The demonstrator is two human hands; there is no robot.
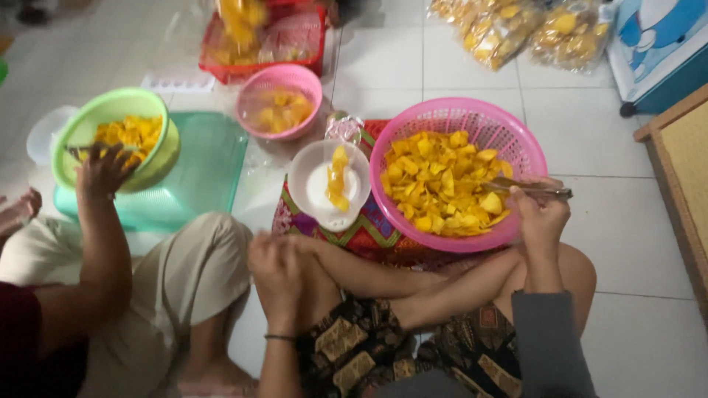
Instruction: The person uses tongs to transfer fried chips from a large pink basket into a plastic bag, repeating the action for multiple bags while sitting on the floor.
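Observation:
My right hand (542, 214) grips metal tongs (532, 189) at the right rim of a big pink basket (457, 107). The basket is full of yellow chips (439, 184), and the tong tips lie over them. My left hand (276, 267) is blurred, with fingers curled, above my left knee; I see nothing in it. Just ahead of it a white bowl (310, 177) holds a small stack of yellow chips (338, 177). It stands on a patterned cloth (369, 230), touching the basket's left side.
Another person sits at my left, their hand (102, 173) on tongs in a green bowl (110, 105) of chips on a teal tray (210, 158). Behind stand a small pink bowl (280, 78), a red basket (258, 70) and bagged chips (516, 29). A wooden frame (675, 140) borders the right.

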